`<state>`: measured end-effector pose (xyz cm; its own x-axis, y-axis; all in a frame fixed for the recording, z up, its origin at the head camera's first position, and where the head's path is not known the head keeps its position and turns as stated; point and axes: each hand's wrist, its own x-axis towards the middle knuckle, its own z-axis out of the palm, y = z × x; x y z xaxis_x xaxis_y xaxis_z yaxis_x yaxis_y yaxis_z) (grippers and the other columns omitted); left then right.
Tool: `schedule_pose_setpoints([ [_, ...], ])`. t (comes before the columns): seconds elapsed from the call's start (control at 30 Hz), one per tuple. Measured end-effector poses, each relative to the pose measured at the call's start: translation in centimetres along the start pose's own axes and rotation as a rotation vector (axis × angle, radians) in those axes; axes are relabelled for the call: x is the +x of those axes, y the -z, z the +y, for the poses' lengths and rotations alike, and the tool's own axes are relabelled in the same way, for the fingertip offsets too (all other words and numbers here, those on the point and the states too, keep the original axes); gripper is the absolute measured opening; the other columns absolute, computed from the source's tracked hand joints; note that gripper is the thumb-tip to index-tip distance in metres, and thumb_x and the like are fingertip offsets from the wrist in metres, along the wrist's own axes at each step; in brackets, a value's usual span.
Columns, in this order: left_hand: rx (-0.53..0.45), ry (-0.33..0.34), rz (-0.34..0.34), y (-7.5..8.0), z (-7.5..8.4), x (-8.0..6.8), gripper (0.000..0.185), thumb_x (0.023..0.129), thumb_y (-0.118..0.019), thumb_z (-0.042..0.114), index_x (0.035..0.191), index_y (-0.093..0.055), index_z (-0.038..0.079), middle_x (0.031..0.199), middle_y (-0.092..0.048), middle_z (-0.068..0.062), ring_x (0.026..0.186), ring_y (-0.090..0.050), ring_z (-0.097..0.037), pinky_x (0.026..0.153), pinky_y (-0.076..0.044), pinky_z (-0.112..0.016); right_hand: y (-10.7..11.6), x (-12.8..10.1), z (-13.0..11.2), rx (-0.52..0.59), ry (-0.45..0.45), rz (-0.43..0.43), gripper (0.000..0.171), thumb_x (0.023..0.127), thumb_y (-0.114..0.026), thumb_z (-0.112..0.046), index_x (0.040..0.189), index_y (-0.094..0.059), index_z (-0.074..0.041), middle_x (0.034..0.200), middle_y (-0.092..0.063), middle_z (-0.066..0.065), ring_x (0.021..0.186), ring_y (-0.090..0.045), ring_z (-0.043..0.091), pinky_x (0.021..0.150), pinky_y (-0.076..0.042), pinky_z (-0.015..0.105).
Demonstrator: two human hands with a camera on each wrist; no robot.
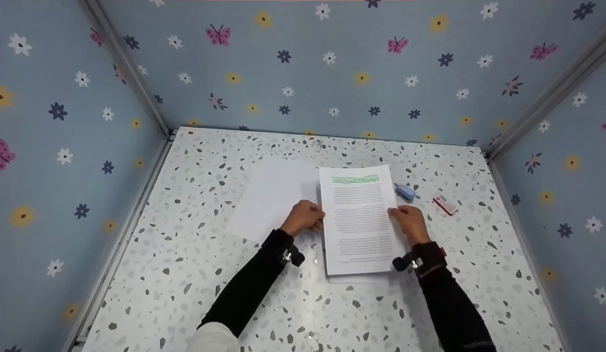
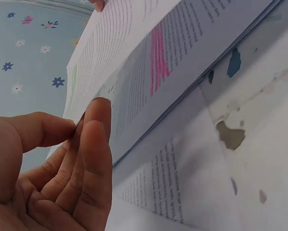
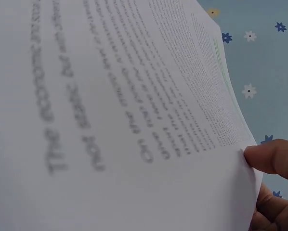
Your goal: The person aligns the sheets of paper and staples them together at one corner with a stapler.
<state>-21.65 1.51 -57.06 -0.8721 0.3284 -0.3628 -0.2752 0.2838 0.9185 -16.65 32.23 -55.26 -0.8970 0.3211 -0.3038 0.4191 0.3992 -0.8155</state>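
Observation:
A stack of printed paper sheets [image 1: 359,222] is held up over the table, green highlighter strokes near the top of its front page. My left hand [image 1: 304,216] pinches the left edge between thumb and fingers. On the opposite edge, my right hand [image 1: 410,222] grips the paper, its thumb [image 3: 269,156] on the printed face and the other fingers behind. Pink highlighter marks [image 2: 159,62] show on a page under the front one in the left wrist view. Another printed sheet [image 2: 168,178] lies below the held stack there.
White paper [image 1: 273,195] lies flat on the speckled table [image 1: 185,274], left of the stack. A blue stapler [image 1: 405,192] sits just beyond the right hand, with a small red and white box [image 1: 445,205] farther right. Patterned walls [image 1: 303,63] enclose the back and sides.

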Motion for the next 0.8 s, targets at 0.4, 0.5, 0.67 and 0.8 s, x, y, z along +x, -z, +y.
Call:
schedule_pose_setpoints([
  [0.4,0.096,-0.017,0.056,-2.6,-1.1,1.3,0.013,0.094,-0.067,0.005,0.097,-0.072,-0.007,0.067,-0.070,-0.010,0.057,-0.070,-0.018,0.060,-0.059,-0.035,0.9,0.4,2.6,-0.030,-0.038,0.013,0.038,0.098,-0.064,-0.027,0.117,-0.066,0.005,0.091,-0.059,0.008,0.074,-0.049,0.016,0.062,-0.040,0.029],
  [0.5,0.126,-0.002,0.069,-2.7,-1.2,1.3,0.012,0.094,-0.067,0.006,0.095,-0.072,-0.005,0.065,-0.070,-0.009,0.058,-0.070,-0.020,0.057,-0.058,-0.032,0.9,0.4,2.9,-0.041,-0.027,0.015,0.036,0.098,-0.064,-0.028,0.114,-0.067,0.005,0.093,-0.061,0.007,0.076,-0.050,0.017,0.065,-0.041,0.029],
  [0.67,0.183,-0.001,0.070,-3.0,-1.3,1.2,0.011,0.094,-0.067,0.007,0.093,-0.073,-0.002,0.065,-0.071,-0.012,0.059,-0.071,-0.025,0.049,-0.049,-0.026,0.9,0.2,3.5,-0.018,0.032,0.042,0.025,0.095,-0.067,-0.021,0.092,-0.066,0.004,0.073,-0.053,0.000,0.067,-0.045,0.015,0.064,-0.038,0.029],
  [0.8,0.208,-0.011,0.072,-3.2,-1.3,1.0,0.010,0.093,-0.068,0.007,0.091,-0.073,-0.002,0.063,-0.070,-0.011,0.056,-0.069,-0.025,0.044,-0.044,-0.023,0.7,0.1,3.9,-0.037,0.042,0.043,0.029,0.095,-0.067,-0.021,0.100,-0.068,0.008,0.082,-0.061,0.006,0.072,-0.049,0.016,0.068,-0.040,0.028],
])
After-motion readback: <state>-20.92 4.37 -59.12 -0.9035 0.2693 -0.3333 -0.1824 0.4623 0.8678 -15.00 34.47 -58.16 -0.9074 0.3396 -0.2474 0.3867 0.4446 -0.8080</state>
